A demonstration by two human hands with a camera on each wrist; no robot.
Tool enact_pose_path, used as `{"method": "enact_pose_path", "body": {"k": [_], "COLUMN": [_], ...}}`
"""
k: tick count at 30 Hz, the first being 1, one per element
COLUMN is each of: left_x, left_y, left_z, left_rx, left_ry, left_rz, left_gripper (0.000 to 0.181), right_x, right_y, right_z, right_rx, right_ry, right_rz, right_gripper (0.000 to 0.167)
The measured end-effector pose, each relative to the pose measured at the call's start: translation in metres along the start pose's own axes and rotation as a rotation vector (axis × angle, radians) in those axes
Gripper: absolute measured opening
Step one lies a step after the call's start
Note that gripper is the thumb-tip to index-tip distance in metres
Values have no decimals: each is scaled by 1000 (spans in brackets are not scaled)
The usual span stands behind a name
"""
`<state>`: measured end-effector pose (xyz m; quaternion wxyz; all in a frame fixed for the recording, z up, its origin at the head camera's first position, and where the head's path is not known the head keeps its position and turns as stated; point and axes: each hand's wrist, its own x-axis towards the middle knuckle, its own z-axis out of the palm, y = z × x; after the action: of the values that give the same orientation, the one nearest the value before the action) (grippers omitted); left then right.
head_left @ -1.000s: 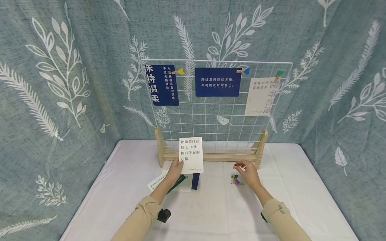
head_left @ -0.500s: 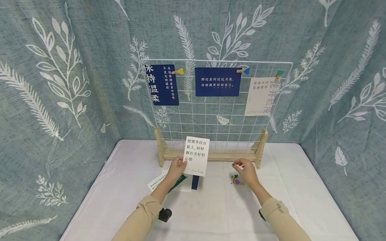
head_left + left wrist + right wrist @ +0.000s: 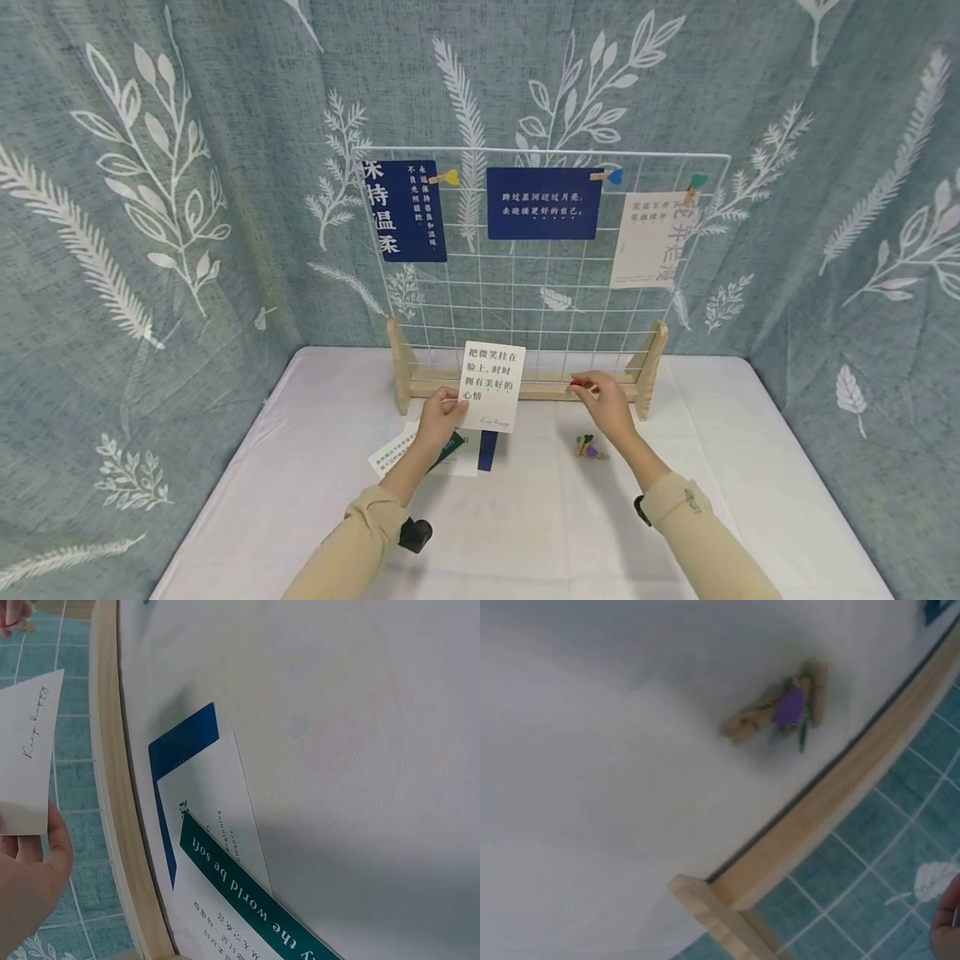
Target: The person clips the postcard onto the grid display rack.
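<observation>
My left hand (image 3: 438, 423) pinches a white card (image 3: 491, 387) by its lower left edge, upright before the grid's wooden base. In the left wrist view the hand (image 3: 31, 877) grips the card (image 3: 28, 754) between thumb and fingers. To the right of it, my right hand (image 3: 609, 406) pinches a small clip with a red top (image 3: 576, 384). The right wrist view shows only a bit of that hand (image 3: 946, 922). A white wire grid (image 3: 525, 292) carries two blue cards (image 3: 411, 217) (image 3: 542, 204) and a cream card (image 3: 647, 242), each clipped on.
Clothespins with green and purple tops (image 3: 590, 448) lie on the white table (image 3: 540, 533) below my right hand. A loose pile of cards (image 3: 460, 458), white, green and blue, lies under my left hand. The grid's wooden feet (image 3: 651, 371) stand at both sides.
The white card has moved right and turned more toward the view. My right hand, with the red-topped clip, has risen and moved forward toward the grid's base.
</observation>
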<state>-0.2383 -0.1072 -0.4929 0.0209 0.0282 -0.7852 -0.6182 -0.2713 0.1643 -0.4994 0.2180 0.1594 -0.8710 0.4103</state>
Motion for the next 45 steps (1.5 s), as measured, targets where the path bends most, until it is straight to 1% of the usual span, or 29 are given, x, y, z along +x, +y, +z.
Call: {"method": "enact_pose_path", "body": {"k": [4, 8, 11, 13, 17, 19, 20, 21, 22, 24, 25, 26, 27, 28, 30, 31, 32, 33, 34, 35, 38, 40, 41, 42, 44, 45], "left_x": [3, 4, 5, 6, 7, 10, 14, 24, 31, 49, 62, 71, 79, 83, 97, 99, 93, 90, 84, 74, 43, 27, 22, 18, 15, 17], "left_y": [-1, 2, 5, 8, 12, 11, 8, -4, -11, -29, -45, -53, -60, -61, -72, -73, -60, -52, -41, -23, 30, 56, 65, 72, 79, 80], "left_z": [2, 3, 3, 3, 2, 0, -1, -1, -2, -3, -2, 0, 2, 3, 4, 4, 3, 2, 1, 0, -2, -3, -3, -4, -5, -4], "left_rx": [-24, -62, -66, -52, -35, -53, -63, -93, -107, -131, -154, -153, -144, -130, -151, -163, -149, -157, -161, -149, -88, -61, -58, -58, -70, -74], "left_ry": [33, 54, 64, 66, 65, 60, 57, 45, 34, 10, -2, -7, -6, 9, 20, 25, 37, 44, 55, 66, 89, 95, 93, 92, 88, 90], "left_rz": [-1, -22, -39, -42, -34, -1, 26, 89, 124, 168, 204, 210, 202, 160, 195, 218, 189, 191, 198, 182, 74, 48, 35, 37, 47, 52], "left_gripper": [11, 12, 13, 15, 17, 16, 16, 15, 16, 20, 21, 21, 20, 21, 19, 18, 18, 19, 20, 18, 19, 19, 19, 19, 17, 17], "right_x": [10, 17, 20, 22, 26, 28, 29, 30, 32, 35, 37, 39, 41, 44, 49, 51, 54, 56, 58, 60, 64, 67, 68, 70, 72, 74], "right_y": [-8, -14, -18, -20, -23, -26, -27, -28, -29, -32, -34, -35, -37, -39, -43, -44, -46, -48, -50, -52, -57, -60, -61, -62, -65, -66], "right_z": [-2, -2, -3, -3, -5, -6, -7, -7, -8, -11, -12, -13, -15, -16, -19, -19, -20, -21, -22, -23, -26, -27, -27, -28, -29, -30], "right_rx": [26, 43, 64, 72, 74, 78, 80, 80, 81, 94, 93, 96, 99, 104, 107, 107, 107, 105, 106, 104, 106, 107, 107, 109, 110, 111], "right_ry": [11, 13, 6, 6, 8, 6, 4, 3, 5, 6, 10, 13, 16, 19, 24, 24, 24, 26, 29, 32, 43, 52, 55, 59, 65, 69], "right_rz": [-39, -56, -56, -57, -56, -52, -50, -47, -46, -31, -28, -28, -26, -26, -31, -34, -37, -38, -43, -49, -66, -82, -88, -91, -94, -93], "right_gripper": [19, 19, 19, 20, 20, 20, 20, 19, 19, 18, 18, 17, 17, 17, 18, 18, 19, 20, 21, 22, 23, 22, 21, 20, 20, 19]}}
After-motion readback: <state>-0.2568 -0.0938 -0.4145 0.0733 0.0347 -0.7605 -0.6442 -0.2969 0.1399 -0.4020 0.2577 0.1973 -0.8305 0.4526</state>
